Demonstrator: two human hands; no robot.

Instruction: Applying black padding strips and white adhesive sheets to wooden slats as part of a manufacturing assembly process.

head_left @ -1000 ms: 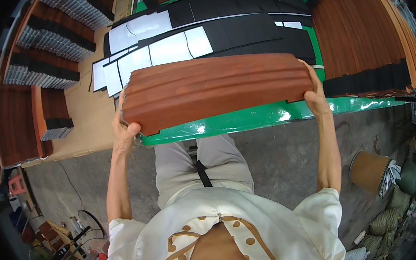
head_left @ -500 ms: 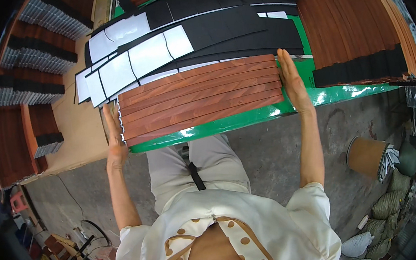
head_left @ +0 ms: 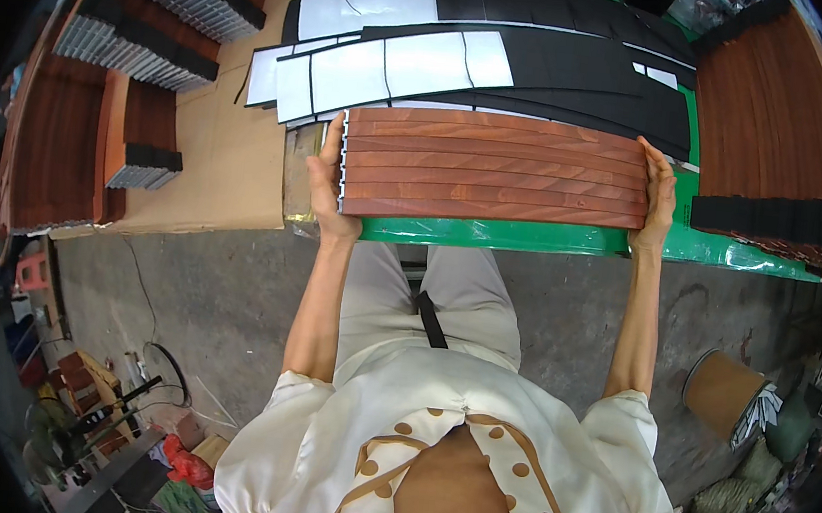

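A row of reddish-brown wooden slats (head_left: pixel 498 171), pressed side by side, lies between my hands over the green table surface (head_left: pixel 492 236). My left hand (head_left: pixel 333 190) grips its left end, where a pale, notched edge shows. At the right end, my right hand (head_left: pixel 655 196) clasps the slats with its fingers bent around them. Just beyond them lie overlapping black strips (head_left: pixel 585 95) and white-faced panels (head_left: pixel 405 66) split by dark lines. I cannot tell whether the slats rest on the table or are slightly lifted.
Stacks of brown slats with black and grey ends (head_left: pixel 139 54) stand at the left by a tan board (head_left: pixel 230 180). A tall stack of slats (head_left: pixel 775 123) is at the right. A brown bin (head_left: pixel 726 394) and filled sacks (head_left: pixel 740 491) sit on the floor.
The view has shifted, so the table sits further right in it. The slats now look more level, and my fingers, flatter before, curl around both ends.
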